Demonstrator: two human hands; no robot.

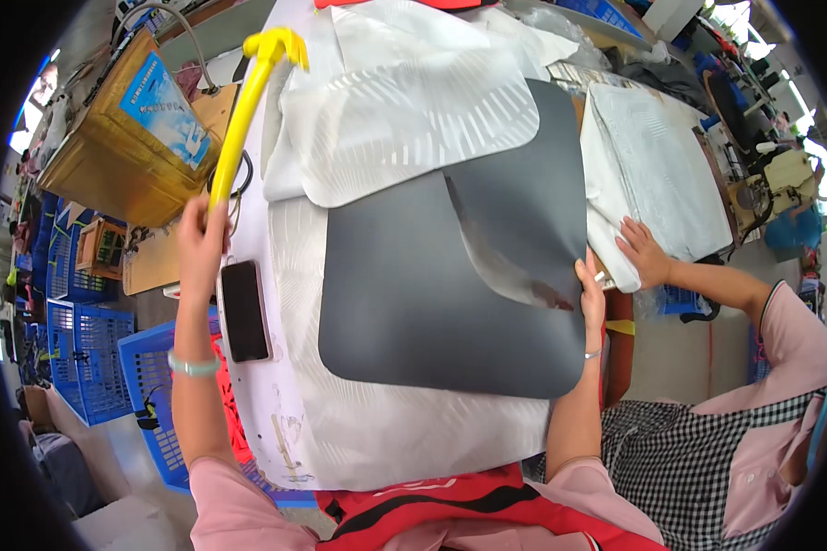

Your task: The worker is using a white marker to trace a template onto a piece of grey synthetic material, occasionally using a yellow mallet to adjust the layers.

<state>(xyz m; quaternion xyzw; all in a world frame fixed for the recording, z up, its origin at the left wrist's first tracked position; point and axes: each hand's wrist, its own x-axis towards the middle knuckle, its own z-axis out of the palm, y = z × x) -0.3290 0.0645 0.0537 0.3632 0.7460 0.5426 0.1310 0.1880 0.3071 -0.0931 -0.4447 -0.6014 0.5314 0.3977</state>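
Observation:
My left hand (pixel 202 237) is closed round the lower end of the handle of a yellow claw hammer (pixel 241 124), whose head points up and away at the table's left side. A large dark grey sheet (pixel 423 303) with rounded corners lies in front of me. A curved, shiny crease or opening (pixel 496 262) runs across it; I cannot tell which. My right hand (pixel 591 294) grips the sheet's right edge, a small white tip showing by the fingers. White patterned sheets (pixel 413 119) overlap its far part, and another pale sheet (pixel 413 441) lies beneath.
A black phone (pixel 244 310) lies left of the sheets. Beyond stands a brown carton (pixel 124 138); blue baskets (pixel 87 358) are at the left. On the right, a co-worker's hand (pixel 643 253) rests on a white stack (pixel 657 170), near a sewing machine (pixel 790 179).

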